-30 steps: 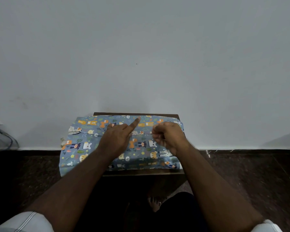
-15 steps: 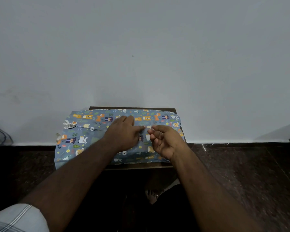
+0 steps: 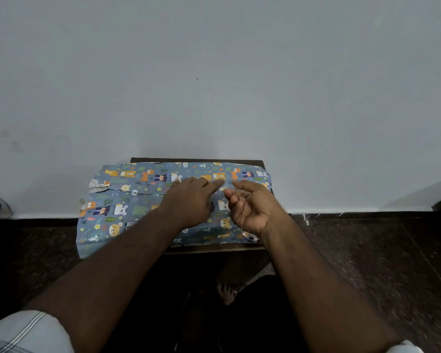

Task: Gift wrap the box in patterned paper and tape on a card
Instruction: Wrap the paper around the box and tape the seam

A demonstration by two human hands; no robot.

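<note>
A: Starting from the left, what do you see?

B: One sheet of patterned paper [image 3: 127, 207], blue with little animals, wrapped over the box on a small dark worktop [image 3: 214, 248]. Its left end hangs loose past the worktop edge. The box itself is hidden under the paper, so I count one only by its shape.

A: And the hands?

B: Two. The left hand [image 3: 189, 200] lies flat on the overlapped seam, its index finger stretched out and pressing the paper down. Just to the right, the right hand [image 3: 250, 207] is palm-up with fingers loosely curled. Something may be pinched at its fingertips, perhaps tape, but I cannot tell; it looks released.

A: What could go wrong here?

B: I'd judge the seam is held only by that one finger. If it lifts before tape goes on, the flap could spring open and the wrap slacken. The loose left end could also drag the paper off line.

A: A card or tape roll?

B: None visible. One bare foot shows below, on the dark floor [image 3: 367, 263].
</note>
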